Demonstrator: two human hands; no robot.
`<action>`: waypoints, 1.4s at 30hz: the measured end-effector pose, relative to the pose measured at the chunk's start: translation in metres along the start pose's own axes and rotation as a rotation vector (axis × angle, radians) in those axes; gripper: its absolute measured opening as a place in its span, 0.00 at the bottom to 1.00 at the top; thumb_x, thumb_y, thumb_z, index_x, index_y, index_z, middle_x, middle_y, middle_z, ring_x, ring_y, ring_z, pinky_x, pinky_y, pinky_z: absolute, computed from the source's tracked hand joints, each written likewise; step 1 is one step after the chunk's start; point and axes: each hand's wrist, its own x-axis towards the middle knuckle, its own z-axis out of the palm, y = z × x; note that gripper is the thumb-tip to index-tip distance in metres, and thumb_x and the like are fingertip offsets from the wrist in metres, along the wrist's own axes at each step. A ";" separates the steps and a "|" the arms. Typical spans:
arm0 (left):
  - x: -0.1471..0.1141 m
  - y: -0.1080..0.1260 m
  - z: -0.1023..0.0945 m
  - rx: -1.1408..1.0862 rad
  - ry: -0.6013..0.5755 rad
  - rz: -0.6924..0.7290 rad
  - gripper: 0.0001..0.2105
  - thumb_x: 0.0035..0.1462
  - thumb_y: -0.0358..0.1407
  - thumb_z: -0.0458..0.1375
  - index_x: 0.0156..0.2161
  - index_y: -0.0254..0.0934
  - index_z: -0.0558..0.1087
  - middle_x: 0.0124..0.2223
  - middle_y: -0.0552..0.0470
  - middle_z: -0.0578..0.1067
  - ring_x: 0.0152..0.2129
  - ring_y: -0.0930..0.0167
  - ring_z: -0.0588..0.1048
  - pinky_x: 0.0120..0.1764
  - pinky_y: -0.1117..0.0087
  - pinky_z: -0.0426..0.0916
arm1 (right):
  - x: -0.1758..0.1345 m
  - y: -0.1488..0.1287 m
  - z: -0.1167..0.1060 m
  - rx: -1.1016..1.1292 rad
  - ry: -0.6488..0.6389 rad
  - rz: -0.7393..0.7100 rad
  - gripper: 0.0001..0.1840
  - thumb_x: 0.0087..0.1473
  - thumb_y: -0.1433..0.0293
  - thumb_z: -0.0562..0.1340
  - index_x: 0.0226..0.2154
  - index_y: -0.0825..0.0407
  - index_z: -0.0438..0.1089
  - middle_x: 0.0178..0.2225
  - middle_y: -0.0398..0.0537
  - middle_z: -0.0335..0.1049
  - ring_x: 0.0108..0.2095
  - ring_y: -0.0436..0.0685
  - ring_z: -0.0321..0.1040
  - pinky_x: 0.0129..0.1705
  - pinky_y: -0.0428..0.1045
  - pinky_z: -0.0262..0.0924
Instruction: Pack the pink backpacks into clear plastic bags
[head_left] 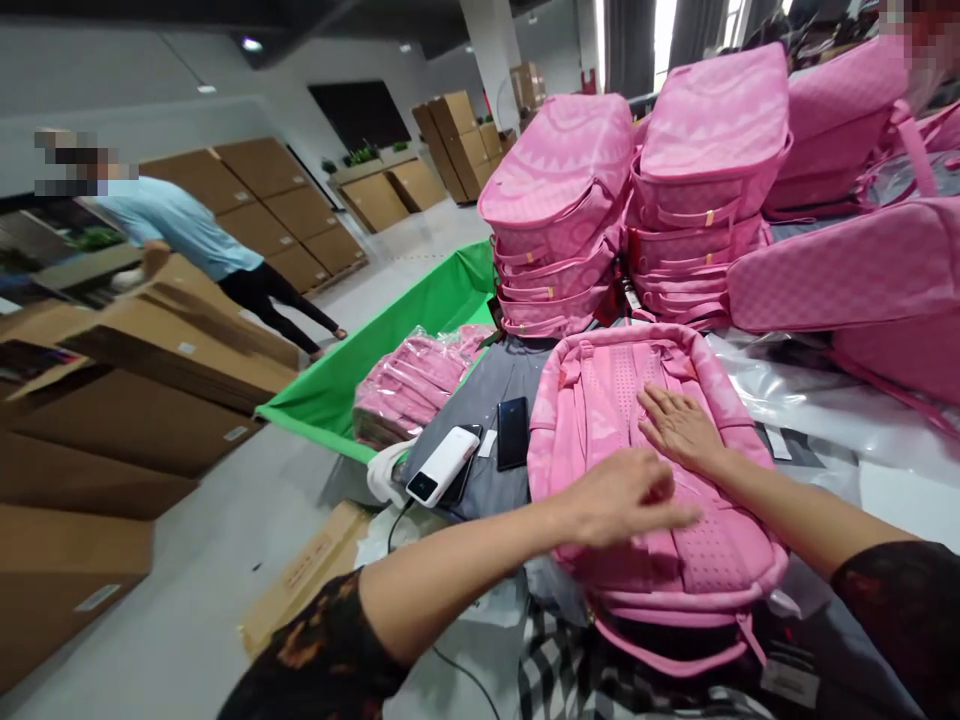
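A pink backpack (574, 440) lies in front of me with its strap side up and its bottom end toward me. My right hand (679, 425) rests flat on the padded back panel, fingers spread. Over the middle of the backpack is my left hand (626, 500), slightly blurred, with the thumb stretched out and the other fingers curled. No object shows in it, and I cannot tell whether it touches the fabric. Near my lap, a zipped opening at the backpack's end gapes dark, and a white label (789, 682) lies beside it.
Stacked pink backpacks (559, 170) stand behind. Left of mine lie a black phone (513, 433) and a white power bank (444, 465) with a cable. A green-sided bin (322, 400) holds plastic-wrapped pink bags (412, 385). A person in blue (180, 220) bends over cardboard boxes (97, 440).
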 end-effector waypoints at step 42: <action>-0.026 0.018 0.049 0.237 0.164 -0.351 0.37 0.63 0.61 0.53 0.71 0.44 0.60 0.61 0.38 0.75 0.59 0.43 0.69 0.61 0.31 0.56 | -0.057 0.001 -0.043 0.233 -0.003 0.134 0.20 0.62 0.72 0.54 0.52 0.51 0.74 0.50 0.58 0.76 0.51 0.63 0.72 0.54 0.56 0.64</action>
